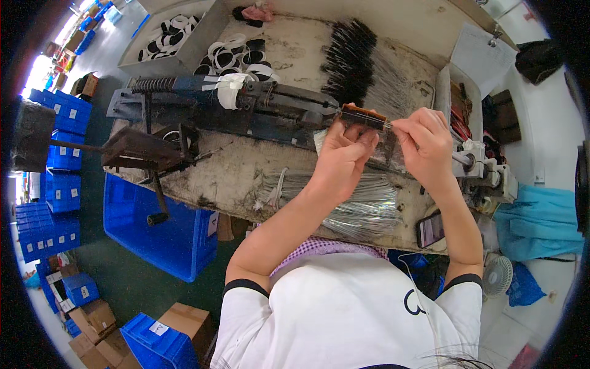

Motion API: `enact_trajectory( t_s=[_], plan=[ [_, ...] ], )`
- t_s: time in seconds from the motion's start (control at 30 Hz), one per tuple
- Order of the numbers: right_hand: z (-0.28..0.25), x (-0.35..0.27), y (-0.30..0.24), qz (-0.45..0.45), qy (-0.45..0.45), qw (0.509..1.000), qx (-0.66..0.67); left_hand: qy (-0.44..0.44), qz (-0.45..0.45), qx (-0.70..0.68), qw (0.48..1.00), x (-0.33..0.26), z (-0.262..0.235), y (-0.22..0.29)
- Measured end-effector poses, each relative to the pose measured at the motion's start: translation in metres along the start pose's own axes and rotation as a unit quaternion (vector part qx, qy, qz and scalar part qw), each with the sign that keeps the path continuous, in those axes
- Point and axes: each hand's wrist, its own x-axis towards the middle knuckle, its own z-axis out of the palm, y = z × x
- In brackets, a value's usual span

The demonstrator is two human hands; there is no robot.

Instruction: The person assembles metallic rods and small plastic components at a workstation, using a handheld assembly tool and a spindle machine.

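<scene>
My left hand [344, 154] grips a small brown rectangular block [364, 116] and holds it up over the worn workbench [246, 172]. My right hand [424, 141] pinches the block's right end, where a thin metal pin sticks out. Below both hands lies a heap of thin silver wires [362, 206]. A blue and grey metal press tool [246, 101] stretches across the bench just left of the block.
A fan of black-tipped wires [356, 52] lies at the back. Black and white rings [236, 58] sit near a grey tray [172, 40]. A phone [430, 229] rests at the front right edge. Blue crates [160, 227] and cardboard boxes [184, 323] stand on the floor at left.
</scene>
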Motion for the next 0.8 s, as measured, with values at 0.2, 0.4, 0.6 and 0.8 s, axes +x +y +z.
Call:
enact_trajectory(
  t_s=[0.2,0.4,0.6,0.8],
  plan=[
    [0.001,-0.001,0.0,-0.007,-0.034,0.999,-0.017,0.025,-0.006,0.036,0.999,-0.001,0.004,0.0],
    [0.002,-0.004,0.0,-0.011,-0.022,0.999,-0.035,0.013,-0.006,0.041,0.999,-0.001,0.002,0.001],
    [-0.003,-0.003,0.002,-0.008,0.011,1.0,-0.02,-0.003,0.004,0.022,1.0,0.0,0.0,-0.001],
    [-0.003,-0.01,0.008,-0.01,-0.03,0.998,-0.05,0.018,-0.005,0.055,0.998,-0.001,0.004,0.001]
  ],
)
